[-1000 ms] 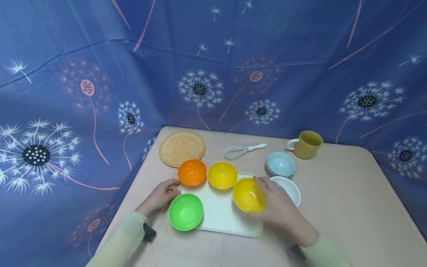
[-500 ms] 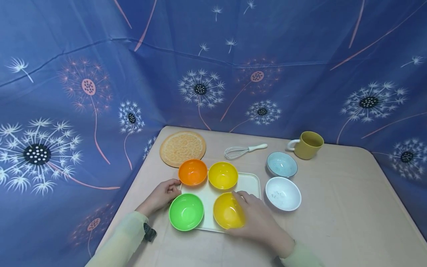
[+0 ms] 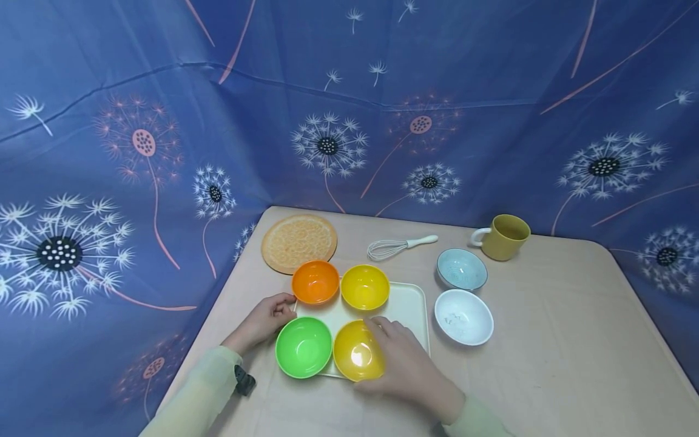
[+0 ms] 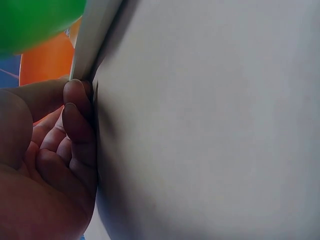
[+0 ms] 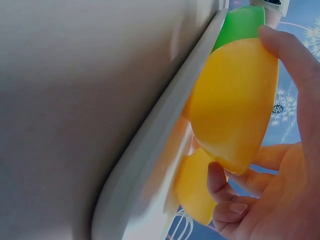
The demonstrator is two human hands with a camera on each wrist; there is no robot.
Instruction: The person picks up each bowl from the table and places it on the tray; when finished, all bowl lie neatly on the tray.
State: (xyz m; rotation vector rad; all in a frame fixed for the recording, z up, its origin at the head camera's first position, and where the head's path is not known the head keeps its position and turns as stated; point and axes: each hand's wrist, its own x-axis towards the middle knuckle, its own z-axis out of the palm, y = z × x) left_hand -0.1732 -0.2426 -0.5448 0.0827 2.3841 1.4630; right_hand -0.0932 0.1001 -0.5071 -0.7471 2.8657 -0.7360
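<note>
My right hand (image 3: 406, 367) grips a yellow bowl (image 3: 357, 352) by its rim, over the front of a white tray (image 3: 409, 306). In the right wrist view the thumb and fingers span that yellow bowl (image 5: 232, 100), which sits close over the tray's edge (image 5: 150, 150). A green bowl (image 3: 304, 348) stands right beside it, at the tray's front left corner. An orange bowl (image 3: 315, 283) and a second yellow bowl (image 3: 365, 286) sit along the tray's back. At the tray's left side my left hand (image 3: 264, 321) pinches its edge (image 4: 92, 45), fingers curled.
A light blue bowl (image 3: 461, 269) and a white bowl (image 3: 464, 317) stand right of the tray. Behind are a whisk (image 3: 401, 247), a mustard mug (image 3: 503, 237) with a white handle and a round tan mat (image 3: 299, 244). A blue dandelion-print cloth (image 3: 349, 109) hangs behind the table.
My right hand has carried the yellow bowl left and toward the front of the tray, up beside the green bowl. The white bowl has come into full view. My left hand has stayed put.
</note>
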